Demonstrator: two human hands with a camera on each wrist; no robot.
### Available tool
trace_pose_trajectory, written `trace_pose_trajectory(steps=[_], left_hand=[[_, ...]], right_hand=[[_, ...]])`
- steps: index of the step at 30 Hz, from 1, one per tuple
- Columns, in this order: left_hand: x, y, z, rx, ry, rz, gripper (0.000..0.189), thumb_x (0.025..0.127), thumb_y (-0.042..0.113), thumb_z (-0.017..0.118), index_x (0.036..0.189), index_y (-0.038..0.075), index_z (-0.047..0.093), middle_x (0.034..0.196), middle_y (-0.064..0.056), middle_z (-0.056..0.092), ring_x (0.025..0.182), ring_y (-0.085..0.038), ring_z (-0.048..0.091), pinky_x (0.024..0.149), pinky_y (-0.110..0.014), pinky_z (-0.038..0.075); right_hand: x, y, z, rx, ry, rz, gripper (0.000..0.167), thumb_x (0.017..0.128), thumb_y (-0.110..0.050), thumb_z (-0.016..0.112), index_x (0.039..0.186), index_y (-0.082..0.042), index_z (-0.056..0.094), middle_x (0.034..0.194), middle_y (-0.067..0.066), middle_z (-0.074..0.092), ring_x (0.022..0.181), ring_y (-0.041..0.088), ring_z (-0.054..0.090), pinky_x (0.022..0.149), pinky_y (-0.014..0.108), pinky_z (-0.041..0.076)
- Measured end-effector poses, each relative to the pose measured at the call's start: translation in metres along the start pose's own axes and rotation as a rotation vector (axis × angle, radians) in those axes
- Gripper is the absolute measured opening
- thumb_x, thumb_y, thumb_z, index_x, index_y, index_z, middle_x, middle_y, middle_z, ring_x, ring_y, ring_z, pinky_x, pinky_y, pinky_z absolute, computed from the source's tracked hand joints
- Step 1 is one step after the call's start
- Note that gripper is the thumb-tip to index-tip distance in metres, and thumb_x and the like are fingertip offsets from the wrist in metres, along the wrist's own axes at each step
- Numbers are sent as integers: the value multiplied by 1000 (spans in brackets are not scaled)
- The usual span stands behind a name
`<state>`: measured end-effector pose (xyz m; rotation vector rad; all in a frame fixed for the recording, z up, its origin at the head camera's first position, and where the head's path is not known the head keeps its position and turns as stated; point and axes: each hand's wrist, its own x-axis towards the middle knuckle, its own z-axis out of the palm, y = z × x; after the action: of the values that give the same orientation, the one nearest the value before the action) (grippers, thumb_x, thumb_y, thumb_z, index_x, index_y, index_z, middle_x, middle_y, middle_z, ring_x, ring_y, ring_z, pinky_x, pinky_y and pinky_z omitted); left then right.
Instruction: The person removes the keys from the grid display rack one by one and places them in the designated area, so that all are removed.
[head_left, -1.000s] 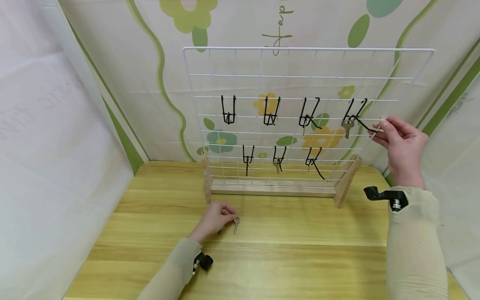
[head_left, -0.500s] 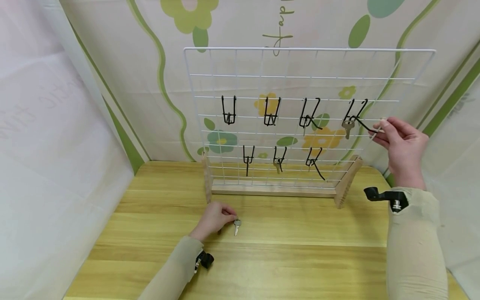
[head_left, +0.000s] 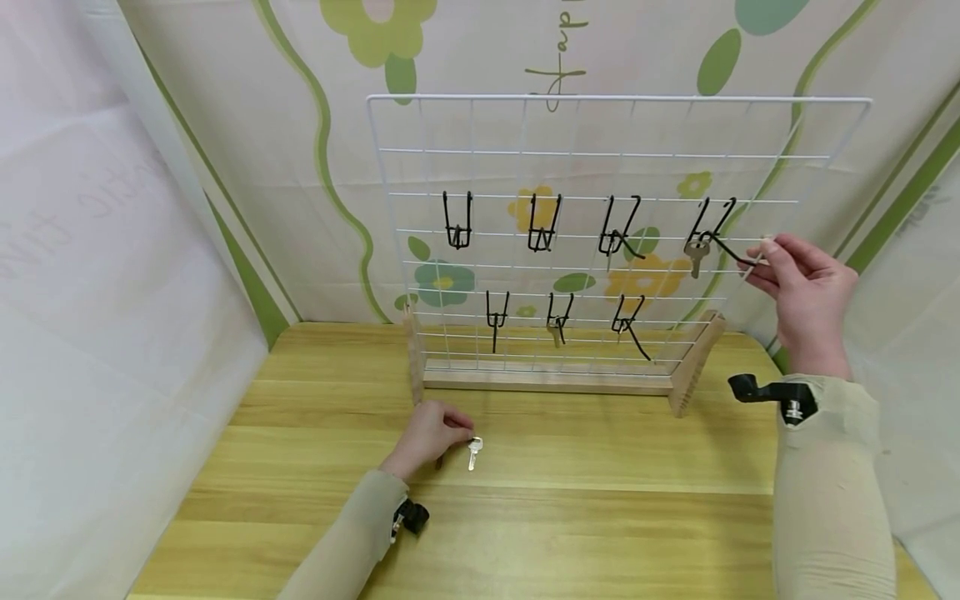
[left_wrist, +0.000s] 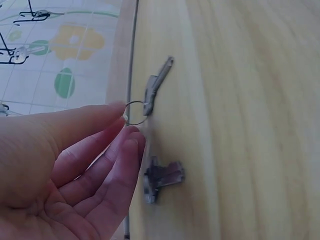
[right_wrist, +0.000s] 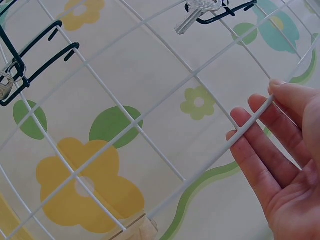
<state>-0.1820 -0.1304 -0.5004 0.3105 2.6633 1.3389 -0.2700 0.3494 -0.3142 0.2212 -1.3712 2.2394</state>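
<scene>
Several metal keys (head_left: 697, 252) hung; left hand (head_left: 427, 436), seven o'clock, pinched one unhung silver ringed key (head_left: 476, 453); right hand (head_left: 813, 283) gripped white wire grid (head_left: 618, 98).

Beige sleeves (head_left: 832, 492), black wrist mounts (head_left: 776, 391)

Behind the white wire grid panel (head_left: 618, 97), an off-white fabric backdrop (head_left: 247, 167) bears yellow-green, orange and teal flowers (head_left: 352, 33), green leaves (head_left: 717, 62) and wavy green bands (head_left: 322, 117). Black wire hooks (head_left: 457, 242) dot the panel; before it, a silver metal key (head_left: 476, 447); beneath, a yellow-brown wood-grained bench (head_left: 562, 533).
</scene>
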Motion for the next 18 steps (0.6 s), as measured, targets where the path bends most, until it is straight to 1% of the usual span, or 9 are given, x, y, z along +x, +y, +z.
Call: trace_pose_trajectory(steps=[6, 9, 10, 13, 18], left_hand=[[-1, 8, -9, -86, 11, -36, 14, 91, 10, 78, 102, 2, 78, 90, 0, 74, 79, -13, 67, 69, -30, 58], [-1, 16, -16, -117, 51, -22, 15, 91, 10, 78, 103, 1, 78, 90, -1, 74, 79, -15, 68, 70, -30, 59], [-1, 19, -19, -124, 72, -7, 15, 91, 9, 79, 103, 0, 78, 90, -2, 74, 78, -15, 69, 69, -30, 59], [-1, 31, -30, -164, 134, 15, 15, 89, 10, 81, 101, 1, 78, 91, -2, 75, 79, -17, 69, 70, -31, 59], [-8, 60, -51, -235, 211, 33, 17, 89, 17, 82, 103, 8, 79, 96, 0, 76, 87, -17, 71, 78, -34, 59]], right_hand=[[-1, -1, 1, -11, 1, 5, 35, 84, 3, 80, 113, 17, 67, 92, 22, 74, 71, 28, 75, 71, 39, 58], [-1, -1, 1, -10, 1, 5, 34, 84, 3, 81, 113, 17, 68, 92, 22, 74, 71, 28, 75, 71, 39, 58], [-1, -1, 1, -9, 1, 4, 34, 84, 3, 81, 113, 17, 68, 92, 22, 74, 70, 28, 75, 71, 39, 58], [-1, -1, 1, -6, -1, 1, 34, 84, 3, 81, 113, 17, 68, 93, 23, 74, 70, 28, 75, 71, 39, 58], [-2, -3, 1, -13, -4, 12, 35, 85, 2, 80, 114, 16, 67, 94, 22, 74, 72, 27, 75, 73, 39, 58]])
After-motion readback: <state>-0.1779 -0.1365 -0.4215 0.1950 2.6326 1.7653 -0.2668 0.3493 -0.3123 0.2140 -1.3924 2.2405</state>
